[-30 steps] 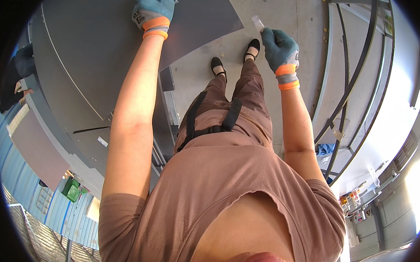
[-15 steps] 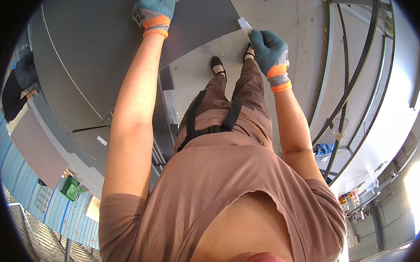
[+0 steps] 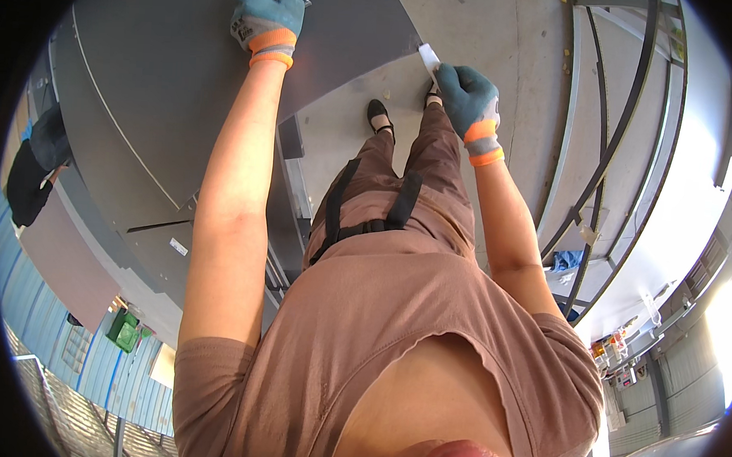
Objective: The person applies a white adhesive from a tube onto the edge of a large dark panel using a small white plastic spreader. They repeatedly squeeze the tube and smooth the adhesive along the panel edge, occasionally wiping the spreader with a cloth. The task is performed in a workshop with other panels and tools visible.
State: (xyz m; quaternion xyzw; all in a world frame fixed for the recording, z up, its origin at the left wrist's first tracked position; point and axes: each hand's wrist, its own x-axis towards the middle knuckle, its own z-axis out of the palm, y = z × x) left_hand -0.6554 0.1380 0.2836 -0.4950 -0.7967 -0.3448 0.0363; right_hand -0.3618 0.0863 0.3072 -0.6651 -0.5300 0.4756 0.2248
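A large dark grey panel (image 3: 168, 61) spreads across the upper left. Over its far part, my left hand (image 3: 270, 8), in a teal glove with an orange cuff, is closed; a small pale edge shows beside the fingers, but what they hold is mostly hidden. Just off the panel's right corner, my right hand (image 3: 469, 97), gloved alike, pinches a narrow flat white strip (image 3: 429, 56). The strip points up and left from the fingers, its far end close to the panel's corner. Whether it touches the panel I cannot tell.
Beyond my right arm stands a metal frame rack (image 3: 606, 150) with a blue cloth (image 3: 566, 260) low in it. Concrete floor (image 3: 484, 28) lies between panel and rack. At the far left a person in dark clothes (image 3: 38, 166) bends by another worktop. A green bin (image 3: 124, 330) stands behind.
My right hand has come slightly toward me with the white strip, and more of the strip shows. My left hand stays in place. The person at the far left has shifted a little.
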